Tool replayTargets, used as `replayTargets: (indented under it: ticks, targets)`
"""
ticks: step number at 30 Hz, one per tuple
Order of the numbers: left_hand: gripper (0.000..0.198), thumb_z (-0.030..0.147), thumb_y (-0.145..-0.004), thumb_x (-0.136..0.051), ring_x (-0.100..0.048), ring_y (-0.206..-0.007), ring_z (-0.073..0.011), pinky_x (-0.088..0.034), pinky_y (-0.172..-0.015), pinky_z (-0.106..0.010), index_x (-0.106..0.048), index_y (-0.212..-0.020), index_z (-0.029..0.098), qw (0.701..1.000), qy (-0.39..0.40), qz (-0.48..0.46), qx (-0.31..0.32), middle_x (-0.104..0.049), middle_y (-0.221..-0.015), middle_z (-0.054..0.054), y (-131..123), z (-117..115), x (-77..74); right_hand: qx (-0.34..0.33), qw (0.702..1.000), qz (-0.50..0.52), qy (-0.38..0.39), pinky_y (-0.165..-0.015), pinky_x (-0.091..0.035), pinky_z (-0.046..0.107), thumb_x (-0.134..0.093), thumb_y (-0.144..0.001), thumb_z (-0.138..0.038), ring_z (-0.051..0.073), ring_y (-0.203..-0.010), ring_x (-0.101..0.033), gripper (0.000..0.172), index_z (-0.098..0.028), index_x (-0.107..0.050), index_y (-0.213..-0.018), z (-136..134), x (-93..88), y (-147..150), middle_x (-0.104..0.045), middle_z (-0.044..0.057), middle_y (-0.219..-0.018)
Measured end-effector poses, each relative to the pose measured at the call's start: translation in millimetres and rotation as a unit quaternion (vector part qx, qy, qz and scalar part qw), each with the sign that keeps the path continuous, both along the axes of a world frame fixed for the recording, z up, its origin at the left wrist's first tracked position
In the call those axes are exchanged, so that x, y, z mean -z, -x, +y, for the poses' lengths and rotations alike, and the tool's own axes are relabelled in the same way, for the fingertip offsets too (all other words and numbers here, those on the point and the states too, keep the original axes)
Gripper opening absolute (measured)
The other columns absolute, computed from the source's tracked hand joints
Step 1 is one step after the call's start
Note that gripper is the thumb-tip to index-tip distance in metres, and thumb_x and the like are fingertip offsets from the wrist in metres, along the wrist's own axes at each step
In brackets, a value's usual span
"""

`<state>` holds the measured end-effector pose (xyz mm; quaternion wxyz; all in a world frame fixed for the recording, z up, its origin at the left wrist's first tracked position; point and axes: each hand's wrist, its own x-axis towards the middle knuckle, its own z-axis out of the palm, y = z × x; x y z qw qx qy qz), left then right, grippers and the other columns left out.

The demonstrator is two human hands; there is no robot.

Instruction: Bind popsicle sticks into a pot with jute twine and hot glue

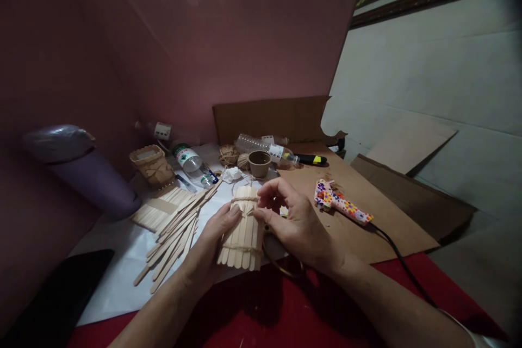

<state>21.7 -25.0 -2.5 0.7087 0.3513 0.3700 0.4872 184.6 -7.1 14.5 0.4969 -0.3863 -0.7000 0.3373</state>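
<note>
A holder made of popsicle sticks stands tilted between my hands, with twine bands near its top and bottom. My left hand grips it from the left side, thumb on the front face. Small pointed wooden pieces sit on the front below the upper band. My right hand is at the right edge, thumb and index finger closed near those pieces; whatever the fingertips pinch is too small to make out. Scissors lie partly hidden under my right hand.
Loose popsicle sticks spread on white paper at left. A floral glue gun with a black cord rests on cardboard at right. Behind are a brown cup, twine balls, plastic bottles and a wooden basket.
</note>
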Motion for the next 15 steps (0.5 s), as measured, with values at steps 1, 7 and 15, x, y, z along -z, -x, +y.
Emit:
replayTargets:
  ticks: [1, 7, 15]
  targets:
    - [0.044, 0.039, -0.084, -0.063, -0.069, -0.080, -0.0263, -0.053, -0.075, -0.037, -0.062, -0.120, 0.013, 1.000, 0.001, 0.000, 0.000, -0.073, -0.099, -0.014, 0.0, 0.0, -0.3, 0.004, 1.000, 0.003, 0.003, -0.063, -0.045, 0.029, -0.064, -0.080, -0.013, 0.014, -0.070, -0.055, 0.016, -0.022, -0.055, -0.090, 0.7, 0.5, 0.1, -0.059, -0.002, -0.080]
    - [0.052, 0.041, -0.084, -0.063, -0.069, -0.076, -0.0263, -0.053, -0.071, -0.037, -0.058, -0.128, 0.014, 0.999, 0.041, -0.027, 0.022, -0.074, -0.094, -0.013, 3.6, 2.1, 3.5, -0.012, 0.997, 0.066, 0.050, -0.068, -0.045, 0.031, -0.061, -0.082, -0.022, 0.015, -0.073, -0.054, 0.010, -0.021, -0.055, -0.090, 4.9, 3.5, 1.3, -0.057, -0.001, -0.081]
    - [0.046, 0.037, -0.087, -0.060, -0.069, -0.079, -0.0241, -0.052, -0.069, -0.032, -0.058, -0.127, 0.014, 0.997, 0.037, -0.063, 0.030, -0.073, -0.093, -0.012, 3.2, 3.2, 5.8, -0.038, 0.982, 0.133, 0.131, -0.099, -0.038, 0.046, -0.072, -0.069, -0.029, 0.025, -0.111, -0.052, 0.047, -0.021, -0.052, -0.111, 7.6, 9.6, 4.8, -0.056, 0.007, -0.118]
